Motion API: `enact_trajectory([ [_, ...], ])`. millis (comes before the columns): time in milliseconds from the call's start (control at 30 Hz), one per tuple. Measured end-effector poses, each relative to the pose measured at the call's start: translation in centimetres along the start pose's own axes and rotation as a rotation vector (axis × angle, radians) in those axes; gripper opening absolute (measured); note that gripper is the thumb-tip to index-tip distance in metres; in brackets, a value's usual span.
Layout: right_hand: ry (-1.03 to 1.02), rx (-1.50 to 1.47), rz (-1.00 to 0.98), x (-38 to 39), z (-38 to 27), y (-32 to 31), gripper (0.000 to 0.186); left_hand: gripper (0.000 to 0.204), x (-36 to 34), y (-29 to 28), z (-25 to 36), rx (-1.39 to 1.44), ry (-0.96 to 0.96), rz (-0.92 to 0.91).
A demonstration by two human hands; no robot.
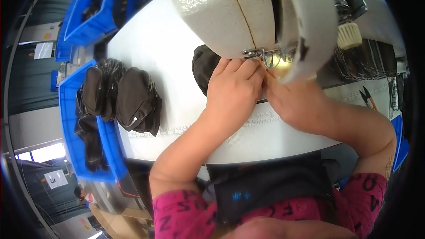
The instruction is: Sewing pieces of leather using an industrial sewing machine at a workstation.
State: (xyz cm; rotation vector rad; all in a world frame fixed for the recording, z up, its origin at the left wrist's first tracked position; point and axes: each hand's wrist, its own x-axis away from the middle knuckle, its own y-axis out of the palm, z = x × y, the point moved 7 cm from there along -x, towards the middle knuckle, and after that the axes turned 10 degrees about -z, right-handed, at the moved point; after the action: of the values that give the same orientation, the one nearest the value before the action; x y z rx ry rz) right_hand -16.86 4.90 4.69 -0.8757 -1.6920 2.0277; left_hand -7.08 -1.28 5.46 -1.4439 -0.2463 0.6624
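My left hand (234,84) has its fingers curled over a black fabric piece (203,71) just below the presser foot (265,57) of a white sewing machine (212,13). My right hand (296,102) is beside it, fingertips drawn in at the lit needle area; what they hold is hidden by the hands and the machine head. The two hands touch or nearly touch. A white worktable (168,146) with a printed ruler along its front is under my forearms.
Dark brown pouches (135,99) lie at the left, partly over a blue bin (113,150) of more dark items. More blue bins (86,26) stand at the upper left. Snips (371,99) lie at the right, near loose threads (354,66). A person (82,197) is in the lower left background.
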Motion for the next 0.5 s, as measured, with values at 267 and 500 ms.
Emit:
enact_trajectory([
  [267,0.046,0.051,-0.016,-0.2,0.8,-0.1,0.035,0.024,-0.5,0.2,-0.2,0.032,-0.029,0.092],
  [500,0.177,-0.111,0.059,-0.6,1.6,0.1,0.026,0.019,0.0,0.0,-1.7,0.161,-0.049,0.143],
])
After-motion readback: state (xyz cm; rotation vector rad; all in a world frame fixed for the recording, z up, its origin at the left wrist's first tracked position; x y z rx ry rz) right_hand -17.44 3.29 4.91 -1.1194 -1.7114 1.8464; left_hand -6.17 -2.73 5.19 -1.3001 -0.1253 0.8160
